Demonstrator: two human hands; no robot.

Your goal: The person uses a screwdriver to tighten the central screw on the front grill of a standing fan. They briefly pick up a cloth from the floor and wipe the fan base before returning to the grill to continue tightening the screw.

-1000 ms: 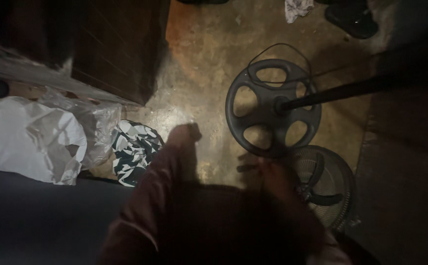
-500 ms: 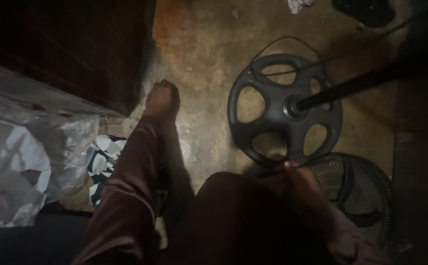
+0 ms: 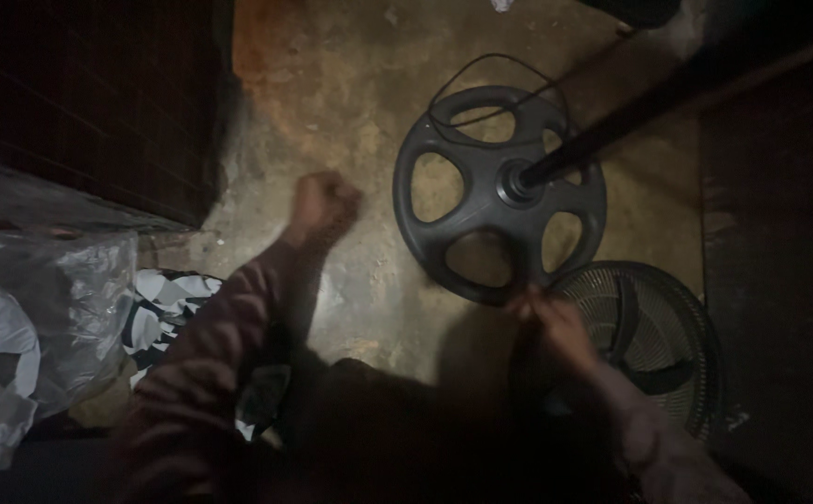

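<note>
**Hands by the fan stand**

The round dark fan base (image 3: 500, 194) lies flat on the concrete floor (image 3: 350, 103). Its black pole (image 3: 630, 112) points away toward two o'clock. The right hand (image 3: 555, 322) is at the base's six o'clock edge, touching or almost touching the rim; the picture is too dark to tell if it grips. The left hand (image 3: 324, 205) is a closed fist at nine o'clock, well apart, holding nothing seen. A fan grille (image 3: 658, 336) lies just beside the right hand, at three o'clock. A plastic bag (image 3: 42, 308) sits far left.

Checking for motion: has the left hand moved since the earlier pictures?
Yes. The left hand, now a fist, has moved closer to the round fan base.
</note>
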